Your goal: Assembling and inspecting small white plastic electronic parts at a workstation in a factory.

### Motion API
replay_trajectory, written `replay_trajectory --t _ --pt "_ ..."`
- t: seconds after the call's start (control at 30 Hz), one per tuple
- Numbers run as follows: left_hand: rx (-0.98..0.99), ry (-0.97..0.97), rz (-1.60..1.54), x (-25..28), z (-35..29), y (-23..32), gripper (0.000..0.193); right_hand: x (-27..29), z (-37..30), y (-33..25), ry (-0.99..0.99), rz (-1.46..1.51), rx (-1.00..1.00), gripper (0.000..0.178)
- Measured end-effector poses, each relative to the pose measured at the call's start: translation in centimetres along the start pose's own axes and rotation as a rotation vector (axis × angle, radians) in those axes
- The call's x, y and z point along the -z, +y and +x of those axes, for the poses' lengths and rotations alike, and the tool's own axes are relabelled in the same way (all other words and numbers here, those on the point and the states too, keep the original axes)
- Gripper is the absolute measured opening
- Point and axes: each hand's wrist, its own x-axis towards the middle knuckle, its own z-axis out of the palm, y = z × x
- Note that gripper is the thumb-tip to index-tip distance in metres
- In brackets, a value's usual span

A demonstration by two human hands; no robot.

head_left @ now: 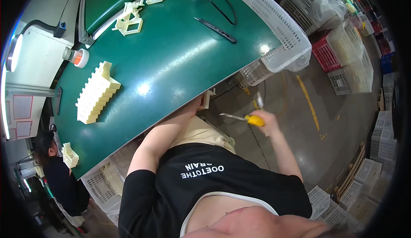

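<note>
My right hand (pixel 269 123) is out over the floor beyond the table's front edge, closed round the yellow handle of a knife (pixel 253 119) whose narrow blade points left. Close to the table edge, my left hand (pixel 198 103) is partly hidden by the tabletop. A cream plastic part (pixel 207 99) sits at its fingers, which look closed on it. The blade is apart from this part. On the green table (pixel 171 88), a stepped row of cream plastic parts (pixel 96 94) stands to the left.
More cream parts (pixel 128 20) lie at the table's back. A slim dark tool (pixel 216 30) and a black cable (pixel 214 6) are at back right. A white crate (pixel 284 28) adjoins the right end. A co-worker (pixel 60 178) is at far left; stacked crates (pixel 346 58) stand right.
</note>
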Motion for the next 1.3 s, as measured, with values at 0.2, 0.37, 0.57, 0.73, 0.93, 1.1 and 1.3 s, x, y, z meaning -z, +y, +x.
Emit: replay_trajectory --t 0.2,0.37,0.57,0.73,0.93,1.1,1.3 --pt "-0.28 -0.069 0.036 3.3 2.1 -5.6 0.02 -4.9 -2.8 1.1 -0.014 -0.092 -0.33 0.024" --pt "-0.552 -0.086 0.029 0.1 5.1 -7.2 0.02 -3.6 -0.1 -1.3 -0.157 -0.089 -0.337 0.024" --pt "-0.573 -0.354 0.453 -1.0 -2.6 2.2 0.024 1.3 2.2 0.3 0.576 0.042 -0.206 0.033" --pt "-0.108 -0.471 0.04 -3.7 -9.2 7.9 0.027 4.5 10.4 10.3 1.074 0.147 -0.246 0.033" --pt "0.081 -0.847 -0.904 6.0 -21.5 14.5 0.031 3.5 10.0 26.6 0.991 0.004 -0.043 0.042" --pt "-0.484 -0.679 -1.395 19.0 -31.8 9.7 0.069 -4.9 8.9 15.8 0.886 -0.085 -0.421 0.039" --pt "-1.015 0.06 -1.473 31.5 -44.1 1.5 0.062 -6.2 8.2 -11.6 0.601 0.035 0.22 0.034"
